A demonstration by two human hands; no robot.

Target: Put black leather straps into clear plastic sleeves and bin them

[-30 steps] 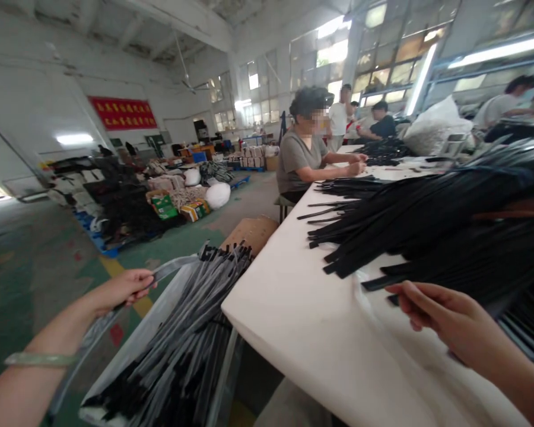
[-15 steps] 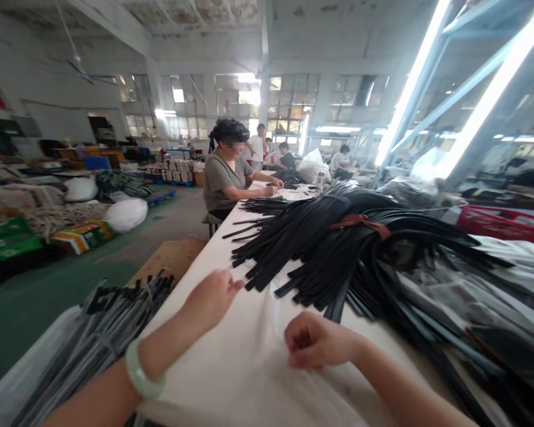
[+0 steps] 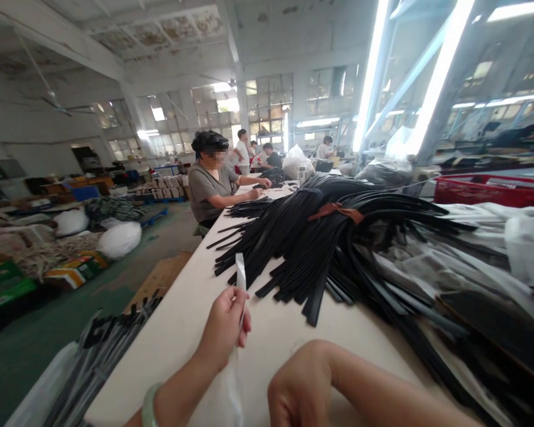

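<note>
My left hand (image 3: 226,320) is closed around a thin, translucent white plastic strip (image 3: 240,271). One end sticks up above the fingers, and the rest hangs down toward the lower edge of the view. My right hand (image 3: 296,385) is bent downward at the wrist, low over the table, its fingers curled; the fingertips are cut off, so whatever they hold is hidden. Just beyond both hands lies a big bundle of flat black strips (image 3: 289,237), fanned out at the near end and bound with a brown tie (image 3: 336,212).
The white table (image 3: 169,332) runs away from me. A person in a grey top (image 3: 209,184) sits at its left side, hands on the table. Grey strips (image 3: 98,362) are stacked at lower left beside cardboard (image 3: 160,279). A red crate (image 3: 493,188) stands at right.
My left hand now shows the white strip's end standing up from its fingers. My right hand has dropped lower and turned downward. The view has swung slightly right.
</note>
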